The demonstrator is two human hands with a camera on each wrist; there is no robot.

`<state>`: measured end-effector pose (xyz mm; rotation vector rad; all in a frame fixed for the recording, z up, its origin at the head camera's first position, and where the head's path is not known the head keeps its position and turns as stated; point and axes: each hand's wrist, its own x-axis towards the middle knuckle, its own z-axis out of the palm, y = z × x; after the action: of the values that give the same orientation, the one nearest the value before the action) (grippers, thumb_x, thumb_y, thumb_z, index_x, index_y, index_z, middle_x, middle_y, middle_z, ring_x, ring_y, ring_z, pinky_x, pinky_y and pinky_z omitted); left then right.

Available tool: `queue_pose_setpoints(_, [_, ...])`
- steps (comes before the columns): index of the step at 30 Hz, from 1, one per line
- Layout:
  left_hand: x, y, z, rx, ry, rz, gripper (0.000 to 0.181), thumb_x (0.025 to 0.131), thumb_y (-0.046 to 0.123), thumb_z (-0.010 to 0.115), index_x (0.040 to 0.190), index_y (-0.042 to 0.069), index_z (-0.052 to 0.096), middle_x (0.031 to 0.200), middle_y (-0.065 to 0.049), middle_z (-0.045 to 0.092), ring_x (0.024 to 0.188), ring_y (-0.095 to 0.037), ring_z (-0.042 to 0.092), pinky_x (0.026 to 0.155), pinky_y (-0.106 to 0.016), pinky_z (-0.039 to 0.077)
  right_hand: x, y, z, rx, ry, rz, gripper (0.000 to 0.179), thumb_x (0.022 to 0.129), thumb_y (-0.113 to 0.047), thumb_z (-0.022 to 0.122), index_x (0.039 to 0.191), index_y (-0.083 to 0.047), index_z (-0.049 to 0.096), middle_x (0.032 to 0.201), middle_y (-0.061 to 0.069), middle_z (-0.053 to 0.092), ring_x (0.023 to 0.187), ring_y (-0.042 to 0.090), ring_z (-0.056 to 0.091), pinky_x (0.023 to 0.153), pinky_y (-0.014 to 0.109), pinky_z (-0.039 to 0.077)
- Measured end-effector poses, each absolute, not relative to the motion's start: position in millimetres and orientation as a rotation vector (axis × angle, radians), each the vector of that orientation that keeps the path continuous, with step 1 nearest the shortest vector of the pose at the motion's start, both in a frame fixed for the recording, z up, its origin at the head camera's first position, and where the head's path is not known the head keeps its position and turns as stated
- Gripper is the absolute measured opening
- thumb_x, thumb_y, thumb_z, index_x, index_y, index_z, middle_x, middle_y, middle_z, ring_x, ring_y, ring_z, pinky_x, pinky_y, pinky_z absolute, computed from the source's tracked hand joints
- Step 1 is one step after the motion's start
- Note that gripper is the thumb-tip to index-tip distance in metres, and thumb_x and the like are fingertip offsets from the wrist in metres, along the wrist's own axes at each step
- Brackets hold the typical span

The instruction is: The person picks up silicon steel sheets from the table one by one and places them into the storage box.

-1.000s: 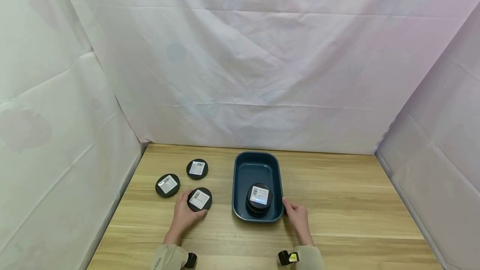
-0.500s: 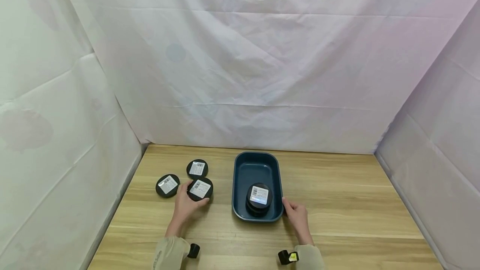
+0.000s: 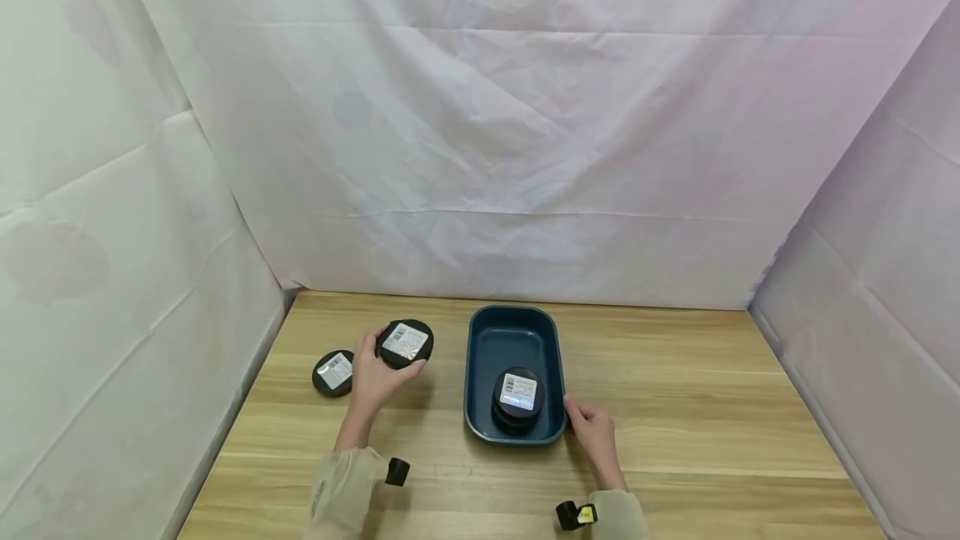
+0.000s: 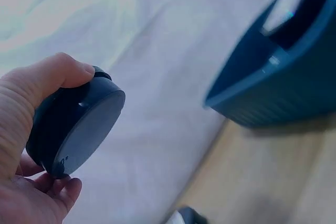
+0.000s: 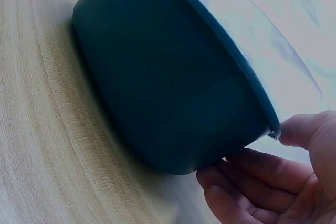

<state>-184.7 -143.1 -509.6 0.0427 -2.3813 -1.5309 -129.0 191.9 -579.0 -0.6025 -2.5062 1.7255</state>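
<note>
My left hand (image 3: 372, 379) grips a round black container (image 3: 405, 343) by its sides, thumb on one side and fingers on the other. A white barcode label faces up in the head view; the left wrist view shows its greyish flat underside (image 4: 93, 134), with the container raised off the table. At the blue tray (image 3: 477, 357), my right hand (image 3: 594, 433) holds the right side near the front corner, thumb (image 5: 299, 131) at the rim and fingers (image 5: 262, 174) against the wall. Stacked black containers (image 3: 518, 392) stand in the front part of the tray.
Another black labelled container (image 3: 333, 373) lies on the wooden table (image 3: 690, 407), left of my left hand. In the left wrist view, part of a container (image 4: 186, 216) shows at the bottom edge. White cloth (image 3: 510, 148) hangs behind the table and along both sides.
My left hand has lifted the container off the table and moved it away from me, so it now covers the far container in the head view. The right hand and tray have stayed put.
</note>
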Motion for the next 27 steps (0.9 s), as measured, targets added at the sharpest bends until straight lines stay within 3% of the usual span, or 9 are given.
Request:
queue_pose_setpoints(7, [-192, -130, -472, 0.045, -2.328, -1.619, 0.08, 0.061, 0.013, 0.087, 0.129, -0.002, 0.047, 0.12, -0.019, 0.044, 0.11, -0.031, 0.044, 0.097, -0.047, 0.039, -128, 193, -578, -0.607, -2.525, 1.696, 0.037, 0.09, -0.031, 0.062, 0.089, 0.005, 0.073, 0.087, 0.011, 0.07, 0.077, 0.008, 0.055, 0.065, 0.019, 0.046])
queue_pose_setpoints(15, [-210, -118, -438, -0.05, -2.262, -1.62, 0.08, 0.064, 0.009, 0.085, 0.131, -0.005, 0.045, 0.124, -0.023, 0.043, 0.111, -0.035, 0.045, 0.096, -0.049, 0.039, -128, 193, -576, -0.614, -2.51, 1.726, 0.043, 0.09, -0.031, 0.062, 0.075, 0.008, 0.07, 0.066, 0.002, 0.06, 0.064, 0.012, 0.047, 0.053, 0.021, 0.039])
queue_pose_setpoints(27, [-228, -109, -413, -0.139, -2.257, -1.647, 0.082, 0.067, 0.012, 0.084, 0.135, -0.004, 0.041, 0.126, -0.023, 0.039, 0.111, -0.035, 0.043, 0.096, -0.047, 0.04, -128, 192, -576, -0.631, -2.523, 1.708, 0.041, 0.09, -0.031, 0.061, 0.081, 0.007, 0.072, 0.069, 0.003, 0.062, 0.067, 0.013, 0.048, 0.056, 0.022, 0.039])
